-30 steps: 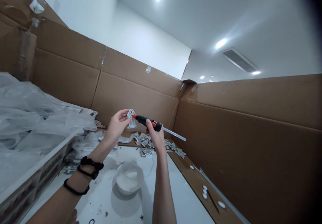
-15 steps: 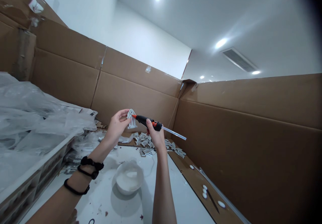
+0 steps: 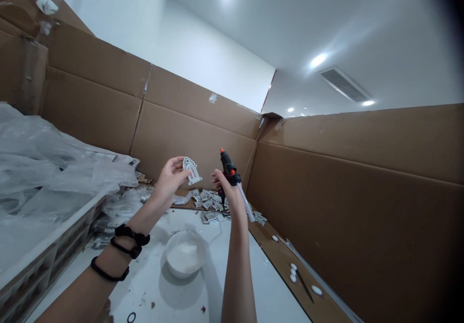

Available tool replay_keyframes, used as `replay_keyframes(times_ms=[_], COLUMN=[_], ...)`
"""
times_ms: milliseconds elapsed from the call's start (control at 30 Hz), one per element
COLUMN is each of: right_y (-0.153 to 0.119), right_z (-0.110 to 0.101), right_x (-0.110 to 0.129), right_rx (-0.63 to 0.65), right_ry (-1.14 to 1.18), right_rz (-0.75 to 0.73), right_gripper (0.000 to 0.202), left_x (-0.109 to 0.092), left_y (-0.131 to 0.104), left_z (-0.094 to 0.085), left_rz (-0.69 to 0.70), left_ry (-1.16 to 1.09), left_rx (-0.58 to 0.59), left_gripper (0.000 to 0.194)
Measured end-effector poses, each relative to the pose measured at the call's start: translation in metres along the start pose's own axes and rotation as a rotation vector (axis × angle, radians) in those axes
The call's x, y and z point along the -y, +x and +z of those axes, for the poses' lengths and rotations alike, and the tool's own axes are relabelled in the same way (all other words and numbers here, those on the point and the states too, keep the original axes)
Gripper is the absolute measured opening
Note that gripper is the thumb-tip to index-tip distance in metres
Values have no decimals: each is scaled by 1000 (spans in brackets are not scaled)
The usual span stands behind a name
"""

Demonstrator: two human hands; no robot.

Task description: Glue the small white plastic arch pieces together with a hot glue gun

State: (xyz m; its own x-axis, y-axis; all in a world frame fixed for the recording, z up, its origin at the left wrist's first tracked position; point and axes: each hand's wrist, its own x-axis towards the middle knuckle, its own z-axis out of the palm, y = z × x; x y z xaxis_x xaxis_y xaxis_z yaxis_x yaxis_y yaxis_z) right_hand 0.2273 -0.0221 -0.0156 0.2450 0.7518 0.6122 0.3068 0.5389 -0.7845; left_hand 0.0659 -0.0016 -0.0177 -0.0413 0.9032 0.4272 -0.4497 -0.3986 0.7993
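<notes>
My left hand [image 3: 171, 177] pinches a small pale arched plastic piece [image 3: 192, 170] by its left edge, holding it up above the table. To its right, my right hand [image 3: 225, 183] is closed round a black hot glue gun [image 3: 229, 166] with an orange tip that points upward, apart from the piece. A clear glue stick [image 3: 246, 203] sticks out of the gun's rear. Beyond the hands lies a heap of similar pale arched pieces [image 3: 207, 200]. Below them a white bowl [image 3: 185, 254] with something white in it stands on the white table [image 3: 152, 284].
Cardboard walls [image 3: 195, 124] enclose the table at the back and right. Plastic bags [image 3: 54, 168] lie over a pale crate [image 3: 58, 245] at left. Several white oval pieces [image 3: 293, 272] and a dark thin tool [image 3: 305, 286] lie along the right edge. A black ring [image 3: 131, 317] is in front.
My right hand has drawn the glue gun away from the arched piece to the right and turned its tip upward. My left hand has tilted the piece slightly.
</notes>
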Motion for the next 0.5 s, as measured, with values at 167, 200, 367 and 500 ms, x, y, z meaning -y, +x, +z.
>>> replay_keyframes(times_ms=[167,200,367,500], right_y=[-6,-7,-3,2], right_z=[4,4,3,-8], right_x=[6,6,1,-5], right_rx=[292,306,294,183], right_ry=[141,151,169,191], right_rz=[40,41,65,83], right_gripper=[22,21,19,20], left_x=[5,6,13,21], left_y=[-7,-8,-8,-1], left_z=[10,12,15,8], left_rz=[-90,-97,-120,-207], left_ry=[-116,-120,-156,-133], left_rx=[-9,-12,22,182], left_gripper=[38,37,32,29])
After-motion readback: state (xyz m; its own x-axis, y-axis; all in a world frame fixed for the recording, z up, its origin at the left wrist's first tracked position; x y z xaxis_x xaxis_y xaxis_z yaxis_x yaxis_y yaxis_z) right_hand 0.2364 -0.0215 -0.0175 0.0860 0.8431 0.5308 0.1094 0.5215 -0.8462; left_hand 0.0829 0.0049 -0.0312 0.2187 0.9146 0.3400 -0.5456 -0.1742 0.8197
